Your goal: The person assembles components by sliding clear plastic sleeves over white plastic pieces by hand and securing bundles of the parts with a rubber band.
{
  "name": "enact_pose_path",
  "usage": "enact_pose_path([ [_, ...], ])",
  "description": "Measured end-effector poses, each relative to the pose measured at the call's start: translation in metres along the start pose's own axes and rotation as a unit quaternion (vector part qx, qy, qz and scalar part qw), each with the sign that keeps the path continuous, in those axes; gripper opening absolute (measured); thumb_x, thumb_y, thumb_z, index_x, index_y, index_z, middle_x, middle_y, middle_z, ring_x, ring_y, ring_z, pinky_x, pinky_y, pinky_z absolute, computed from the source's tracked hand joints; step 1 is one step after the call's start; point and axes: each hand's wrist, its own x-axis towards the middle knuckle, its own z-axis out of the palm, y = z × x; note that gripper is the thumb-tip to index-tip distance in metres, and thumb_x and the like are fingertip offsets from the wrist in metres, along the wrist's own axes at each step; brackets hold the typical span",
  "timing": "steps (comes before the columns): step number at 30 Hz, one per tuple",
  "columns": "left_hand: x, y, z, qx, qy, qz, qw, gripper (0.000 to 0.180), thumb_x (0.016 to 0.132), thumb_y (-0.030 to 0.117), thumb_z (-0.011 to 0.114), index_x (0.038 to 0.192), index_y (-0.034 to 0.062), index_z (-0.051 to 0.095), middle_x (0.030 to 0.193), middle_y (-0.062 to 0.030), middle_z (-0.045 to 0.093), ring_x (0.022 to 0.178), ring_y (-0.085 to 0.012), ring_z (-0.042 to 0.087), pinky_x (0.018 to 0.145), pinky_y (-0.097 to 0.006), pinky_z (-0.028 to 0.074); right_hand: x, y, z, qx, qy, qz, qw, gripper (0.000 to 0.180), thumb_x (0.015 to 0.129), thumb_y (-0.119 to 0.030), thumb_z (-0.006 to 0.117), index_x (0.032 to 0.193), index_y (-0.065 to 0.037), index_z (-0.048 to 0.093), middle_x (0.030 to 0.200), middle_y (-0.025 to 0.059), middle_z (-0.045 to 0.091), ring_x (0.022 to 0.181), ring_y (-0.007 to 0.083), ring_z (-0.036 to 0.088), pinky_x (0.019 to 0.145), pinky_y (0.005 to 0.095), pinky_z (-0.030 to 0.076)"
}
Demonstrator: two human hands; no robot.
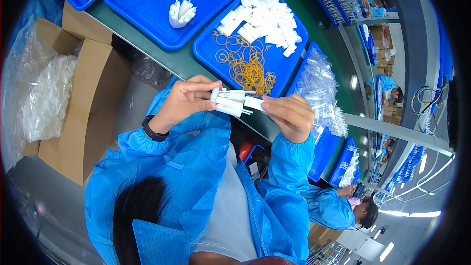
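Between the fingers of my left hand [185, 102] is a white plastic pin assembly [228, 102], lying sideways with several thin rods sticking out toward the right. My right hand [293, 116] pinches a small white block [254, 104] and holds its end against the assembly's rod side; whether it sits between the rods cannot be made out. Just beyond my hands, a blue tray [206, 49] carries a pile of white blocks [265, 17] and a tangle of amber rubber bands [248, 68].
Farther left, another blue tray [142, 19] holds a filled white assembly [182, 13] and several clear ones. Clear plastic tubes [318, 83] lie in a tray at right. An open carton [93, 103] with bagged white parts stands left. A co-worker [333, 208] sits at lower right.
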Motion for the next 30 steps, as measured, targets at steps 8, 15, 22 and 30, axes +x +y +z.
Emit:
enact_pose_path([
  [8, -0.001, 0.008, 0.011, 0.083, -0.034, -0.023, 0.996, 0.049, 0.075, -0.014, 0.069, 0.122, -0.0016, 0.059, 0.112, -0.0091, 0.054, 0.103, -0.0233, 0.062, 0.092, -0.032, 0.054, 0.011, -0.007, 0.016, -0.044, -0.065, -0.066, 0.995, 0.035, 0.063, -0.012, 0.077, 0.098, -0.012, 0.073, 0.095, -0.0003, 0.070, 0.080, 0.0153, 0.061, 0.060, 0.0289, 0.042],
  [15, -0.001, 0.006, 0.008, -0.008, -0.022, -0.069, 0.997, 0.049, 0.078, -0.009, 0.068, 0.126, -0.0034, 0.055, 0.116, -0.0117, 0.055, 0.104, -0.0237, 0.063, 0.086, -0.031, 0.055, 0.023, 0.030, 0.020, 0.200, -0.029, 0.072, 0.977, 0.024, 0.084, -0.014, 0.066, 0.107, -0.007, 0.070, 0.102, 0.0109, 0.068, 0.099, 0.0261, 0.059, 0.090, 0.0368, 0.045],
  [22, -0.004, 0.011, 0.015, 0.018, -0.017, -0.103, 0.994, 0.047, 0.079, -0.004, 0.069, 0.124, -0.0058, 0.055, 0.119, -0.0134, 0.054, 0.107, -0.0261, 0.061, 0.094, -0.034, 0.050, 0.062, 0.100, 0.064, -0.122, 0.054, 0.140, 0.981, 0.028, 0.082, -0.019, 0.068, 0.108, -0.008, 0.068, 0.098, 0.0113, 0.064, 0.093, 0.0312, 0.060, 0.082, 0.0376, 0.048],
  [30, -0.006, 0.014, 0.017, 0.047, -0.023, -0.093, 0.994, 0.049, 0.077, -0.006, 0.070, 0.124, -0.0046, 0.056, 0.122, -0.0136, 0.053, 0.107, -0.0244, 0.061, 0.093, -0.034, 0.051, 0.075, 0.110, 0.078, -0.145, 0.030, 0.228, 0.962, 0.024, 0.074, -0.017, 0.076, 0.092, -0.003, 0.069, 0.087, 0.0112, 0.066, 0.080, 0.0267, 0.064, 0.070, 0.0364, 0.051],
])
